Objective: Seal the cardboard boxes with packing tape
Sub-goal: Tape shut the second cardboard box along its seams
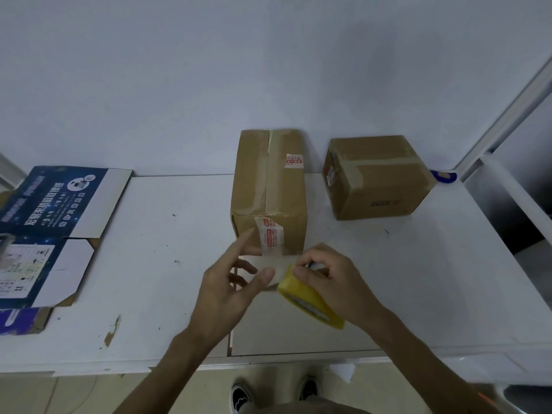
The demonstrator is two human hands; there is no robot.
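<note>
A tall brown cardboard box (268,186) stands in the middle of the white table (167,249), with old tape along its top seam and a red-printed strip on its near face. A second taped brown box (376,177) sits to its right. My right hand (337,282) grips a yellow roll of packing tape (310,297) just in front of the tall box. My left hand (230,282) pinches the free end of a clear tape strip (268,265) pulled leftward from the roll, its forefinger pointing at the box's near face.
Flattened blue printed cartons (50,228) lie at the table's left end. A small blue object (445,176) rests behind the right box by the wall. A white frame (507,115) rises at the right. My shoes (242,395) show below the table's front edge.
</note>
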